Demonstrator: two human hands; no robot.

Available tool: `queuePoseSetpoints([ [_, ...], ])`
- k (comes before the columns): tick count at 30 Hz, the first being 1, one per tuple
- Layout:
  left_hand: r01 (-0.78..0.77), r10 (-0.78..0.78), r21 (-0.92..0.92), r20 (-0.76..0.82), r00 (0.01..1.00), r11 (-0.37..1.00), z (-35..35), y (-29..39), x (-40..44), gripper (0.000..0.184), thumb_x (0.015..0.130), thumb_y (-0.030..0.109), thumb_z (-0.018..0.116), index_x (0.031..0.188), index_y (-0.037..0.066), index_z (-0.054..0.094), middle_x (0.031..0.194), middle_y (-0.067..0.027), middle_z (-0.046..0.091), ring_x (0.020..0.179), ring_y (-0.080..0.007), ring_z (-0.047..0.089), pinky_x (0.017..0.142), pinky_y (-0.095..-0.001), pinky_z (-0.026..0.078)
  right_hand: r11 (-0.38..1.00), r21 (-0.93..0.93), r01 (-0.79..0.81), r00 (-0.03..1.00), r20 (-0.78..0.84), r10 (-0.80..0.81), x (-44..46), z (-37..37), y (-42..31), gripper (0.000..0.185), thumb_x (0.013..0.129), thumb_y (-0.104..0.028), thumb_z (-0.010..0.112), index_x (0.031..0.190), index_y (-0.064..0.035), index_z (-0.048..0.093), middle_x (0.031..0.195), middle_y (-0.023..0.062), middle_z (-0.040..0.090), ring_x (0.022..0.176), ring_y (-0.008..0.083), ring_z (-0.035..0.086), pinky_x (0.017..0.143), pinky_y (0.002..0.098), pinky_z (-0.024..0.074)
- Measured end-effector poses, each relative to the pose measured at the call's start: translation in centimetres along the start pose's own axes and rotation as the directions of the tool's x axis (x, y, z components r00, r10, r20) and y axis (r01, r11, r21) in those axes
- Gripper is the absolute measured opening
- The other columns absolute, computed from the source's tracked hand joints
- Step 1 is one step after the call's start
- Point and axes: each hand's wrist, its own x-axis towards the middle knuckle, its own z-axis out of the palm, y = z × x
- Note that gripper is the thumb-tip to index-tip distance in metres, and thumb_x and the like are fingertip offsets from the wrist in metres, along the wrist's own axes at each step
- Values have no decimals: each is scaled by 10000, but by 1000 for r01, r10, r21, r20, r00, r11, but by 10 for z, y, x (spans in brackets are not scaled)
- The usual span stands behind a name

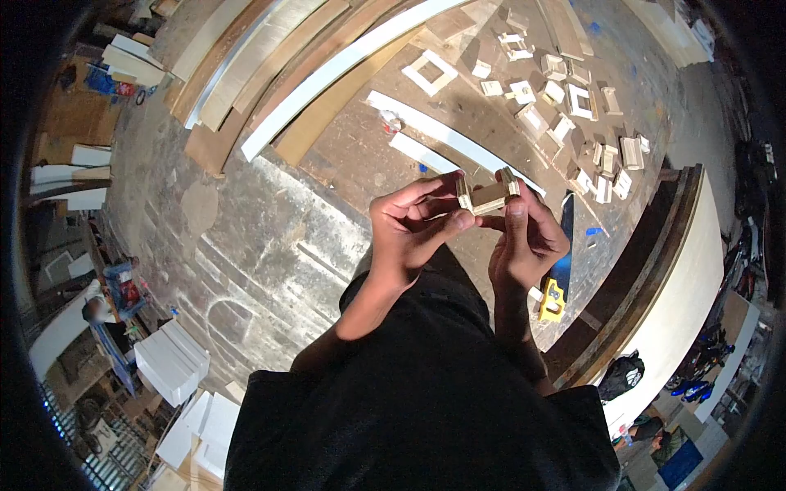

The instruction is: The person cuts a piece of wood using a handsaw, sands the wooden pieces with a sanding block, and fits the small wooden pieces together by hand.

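Between my two hands is a small U-shaped wooden piece [490, 197], made of a flat base with a short upright at each end. My left hand [413, 222] pinches its left end between thumb and fingers. The right end is gripped by my right hand [530, 239], thumb toward me and fingers partly hidden behind. Just beyond the piece, white strips [458, 139] lie on the floor. Below my right hand rests a handsaw [554, 301] with a yellow handle and a dark blade.
Several small wooden blocks and frames [581, 102] lie scattered at the upper right. Long boards [270, 69] are stacked at the upper left, near a small can [390, 123]. A large pale panel with a dark wooden edge [655, 282] stands on the right, with a black cap [622, 376] on it.
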Motion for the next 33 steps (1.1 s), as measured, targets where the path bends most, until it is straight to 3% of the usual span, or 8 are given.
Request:
queuePoseSetpoints([
  [3,6,-5,-18,28,1000,1000,-1,3,0,410,876,-102,735,1253,-135,577,1153,-219,708,974,-245,729,884,-357,623,987,160,-5,1000,14,3,-2,2,2,224,977,-45,680,1168,70,703,1095,217,718,890,243,732,662,381,680],
  [6,-12,16,-83,46,999,996,-1,2,-3,453,872,-129,703,1307,-122,578,1210,-215,679,1096,-261,689,972,-372,566,977,213,-26,999,34,19,-4,0,1,268,963,-59,702,1194,73,668,1124,237,715,923,274,741,678,401,682],
  [8,-124,124,-23,-10,992,992,-1,2,-3,456,863,-143,698,1303,-125,580,1210,-218,680,1093,-250,688,956,-356,554,975,218,-38,999,38,30,-4,0,0,287,953,-59,714,1202,71,658,1126,240,715,920,271,743,686,400,680],
  [15,-241,241,25,28,970,970,-6,5,1,371,884,-126,714,1242,-101,617,1247,-225,668,1095,-252,695,917,-355,602,975,207,-79,982,182,41,-8,-10,4,324,968,-65,681,1242,87,600,1226,308,658,1020,298,726,728,360,677],
  [17,-265,265,52,9,964,963,-6,5,1,344,877,-122,726,1209,-104,637,1217,-223,687,1075,-233,700,908,-339,601,968,236,-86,986,158,49,-9,-5,2,298,947,-45,707,1199,87,619,1190,286,685,961,276,737,724,366,673],
  [18,-267,267,52,8,964,962,-6,5,1,344,877,-122,726,1209,-104,637,1217,-223,687,1075,-233,700,908,-339,601,960,265,-91,989,133,57,-8,-3,0,273,927,-25,733,1157,87,638,1153,263,713,902,254,748,721,373,669],
  [25,-266,267,45,-11,964,963,-6,2,0,340,878,-110,738,1204,-103,639,1181,-223,709,1040,-208,705,884,-322,597,957,272,-97,991,116,68,-10,1,-1,282,891,23,756,1129,102,628,1138,280,708,895,256,746,738,373,665],
  [33,-170,167,-66,-57,984,983,-6,-3,-1,357,897,-96,727,1240,-100,629,1200,-215,705,1048,-196,697,906,-326,585,982,187,-39,994,111,19,-17,-7,8,384,782,29,863,1089,80,636,1119,247,702,974,264,726,802,400,656],
])
